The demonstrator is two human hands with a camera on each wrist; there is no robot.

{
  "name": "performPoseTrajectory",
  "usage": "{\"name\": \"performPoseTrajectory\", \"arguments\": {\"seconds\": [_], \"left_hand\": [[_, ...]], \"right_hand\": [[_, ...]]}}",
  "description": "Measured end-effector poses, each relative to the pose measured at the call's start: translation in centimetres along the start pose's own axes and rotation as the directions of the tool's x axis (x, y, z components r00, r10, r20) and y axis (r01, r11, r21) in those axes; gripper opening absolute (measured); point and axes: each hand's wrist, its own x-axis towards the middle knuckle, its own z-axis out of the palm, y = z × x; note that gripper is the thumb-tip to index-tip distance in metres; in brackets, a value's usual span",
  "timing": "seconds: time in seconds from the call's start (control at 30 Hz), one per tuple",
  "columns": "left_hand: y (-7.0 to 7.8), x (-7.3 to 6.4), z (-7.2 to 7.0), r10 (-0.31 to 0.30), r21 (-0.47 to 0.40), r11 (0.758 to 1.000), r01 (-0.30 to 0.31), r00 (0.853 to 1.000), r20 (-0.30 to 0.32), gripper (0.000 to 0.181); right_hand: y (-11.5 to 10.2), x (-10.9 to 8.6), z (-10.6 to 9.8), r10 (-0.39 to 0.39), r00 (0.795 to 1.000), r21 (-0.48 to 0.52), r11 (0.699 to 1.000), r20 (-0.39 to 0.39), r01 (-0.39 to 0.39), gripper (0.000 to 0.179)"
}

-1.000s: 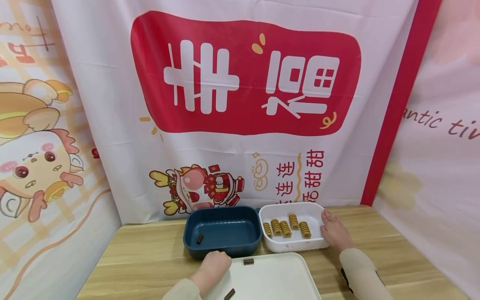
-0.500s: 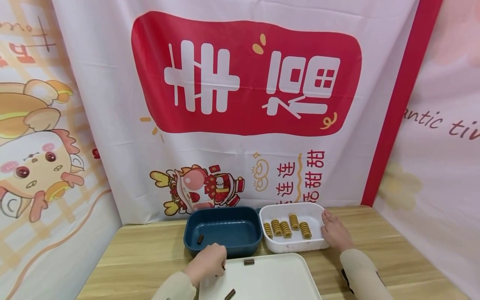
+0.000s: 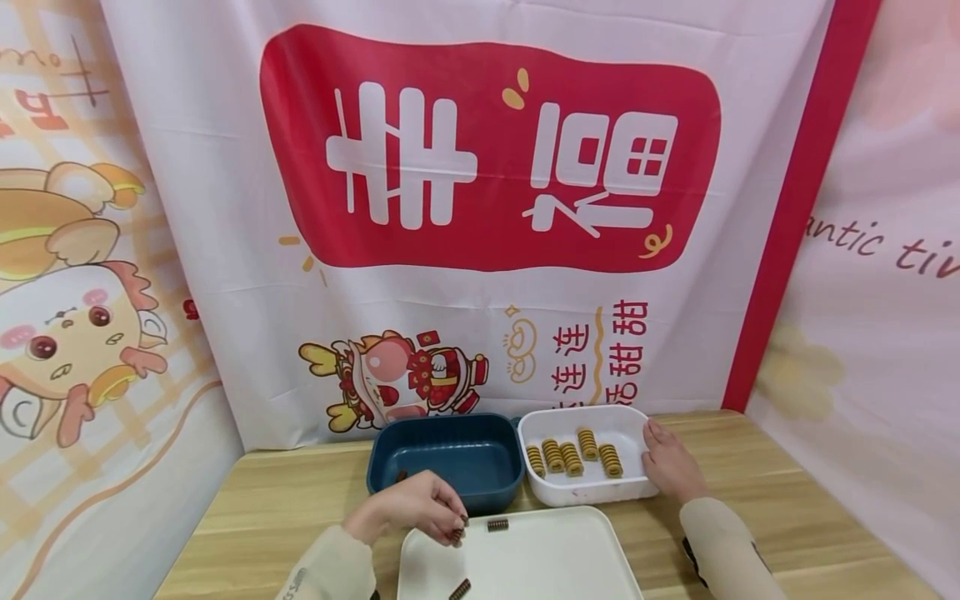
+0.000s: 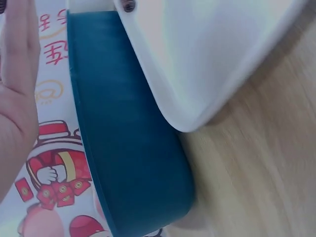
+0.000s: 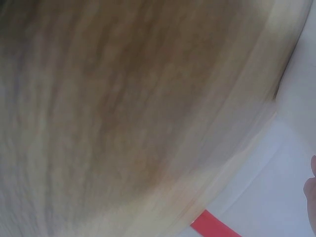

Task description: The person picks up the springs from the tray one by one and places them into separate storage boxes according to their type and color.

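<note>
My left hand (image 3: 417, 505) pinches a small brown coil spring (image 3: 457, 536) between thumb and fingertips, over the top left part of the cream tray (image 3: 547, 558). Two more brown springs lie on that tray, one by its far edge (image 3: 497, 525) and one nearer me (image 3: 460, 590). At the upper left of the left wrist view, a bit of the held spring (image 4: 2, 5) shows by the fingers. My right hand (image 3: 671, 463) grips the right wall of the white bin (image 3: 630, 489), in which several yellow springs (image 3: 571, 457) sit. Only its fingertips appear in the right wrist view.
Left of the white bin stands a dark blue bin (image 3: 487, 502), with a brown spring (image 3: 402, 476) inside, partly hidden behind my left hand. Both bins are on a wooden table (image 3: 285, 492), close against a hanging printed cloth (image 3: 247, 350).
My left hand has lifted and turned from a closed, palm-down pose, so the brown spring in its fingertips now shows. The right hand and the white bin have stayed put.
</note>
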Motion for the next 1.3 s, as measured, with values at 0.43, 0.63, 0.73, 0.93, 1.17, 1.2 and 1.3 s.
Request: {"name": "performPoseTrajectory", "arguments": {"seconds": [0.43, 0.63, 0.73, 0.93, 1.17, 1.2, 1.3], "left_hand": [[1.2, 0.3, -1.2, 0.098, -0.390, 0.917, -0.087, 0.995, 0.008, 0.012], [1.8, 0.3, -1.7, 0.117, -0.442, 0.889, -0.121, 0.992, -0.037, 0.015], [1.8, 0.5, -2.0, 0.115, -0.456, 0.881, -0.121, 0.993, -0.042, 0.017], [1.6, 1.2, -3.4, 0.071, -0.480, 0.867, -0.134, 0.987, -0.147, 0.017], [1.1, 2.1, -5.6, -0.039, -0.523, 0.839, -0.152, 0.941, -0.335, 0.020], [1.0, 2.3, -5.9, -0.056, -0.519, 0.841, -0.152, 0.930, -0.364, 0.020], [0.7, 2.9, -6.5, -0.110, -0.462, 0.877, -0.134, 0.879, -0.463, 0.021]], "right_hand": [[0.2, -0.1, -0.3, 0.007, 1.000, 0.005, 1.000, 0.002, -0.007, 0.049], [0.3, 0.0, -0.4, 0.034, 0.999, 0.008, 0.999, 0.025, -0.034, 0.050], [0.4, 0.0, -0.5, 0.035, 0.999, 0.004, 0.999, 0.025, -0.035, 0.050], [0.3, -0.1, -0.8, 0.032, 0.999, 0.005, 0.999, 0.019, -0.033, 0.049], [-0.1, 0.0, -0.6, 0.019, 0.999, 0.010, 1.000, 0.028, -0.020, 0.049], [-0.2, 0.0, -0.5, 0.018, 0.999, 0.010, 1.000, 0.028, -0.018, 0.049], [-0.4, 0.0, -0.4, 0.028, 0.999, 0.021, 0.999, 0.028, -0.029, 0.049]]}}
